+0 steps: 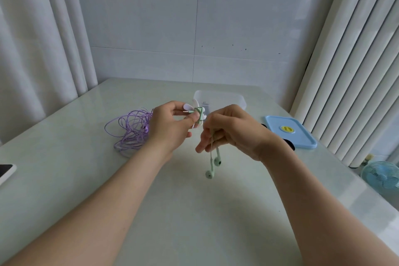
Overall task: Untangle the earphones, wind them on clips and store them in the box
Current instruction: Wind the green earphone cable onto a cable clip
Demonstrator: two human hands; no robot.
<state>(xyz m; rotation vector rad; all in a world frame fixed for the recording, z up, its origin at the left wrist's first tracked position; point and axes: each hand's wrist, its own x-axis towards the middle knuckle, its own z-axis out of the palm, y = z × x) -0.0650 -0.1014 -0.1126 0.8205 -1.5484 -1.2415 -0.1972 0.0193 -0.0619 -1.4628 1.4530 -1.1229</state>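
Operator: Position of green earphones (217, 161)?

Inspector: Raised over table (194, 222) centre, off the surface. Cord (211, 153) partly wound on white clip (187, 106). Plug (186, 112) pointing to 9 o'clock. Both buds (209, 174) hanging at 6 o'clock under right hand (228, 129).

Operator: Grip of left hand (170, 127)?

Inspector: Fingers and thumb curled, pinching clip together with wound cord near plug.

Operator: Grip of right hand?

Inspector: Thumb and forefinger pressed on free cord, just at 3 o'clock of clip. Remaining fingers loosely bent beside hanging cord.

Operator: Other items?

Inspector: Purple earphones (129, 129) in loose tangle on table, at 9 o'clock of left hand; touching it or only behind it, cannot tell. Clear box (220, 96), open, at 12 o'clock behind both hands. Blue lid (302, 136) flat on table at 3 o'clock. Dark objects (289, 144) beside lid, partly hidden by right wrist; kind not discernible. Phone (5, 171) at table edge, far toward 9 o'clock. Small fan (380, 176) beyond table edge at 4 o'clock.
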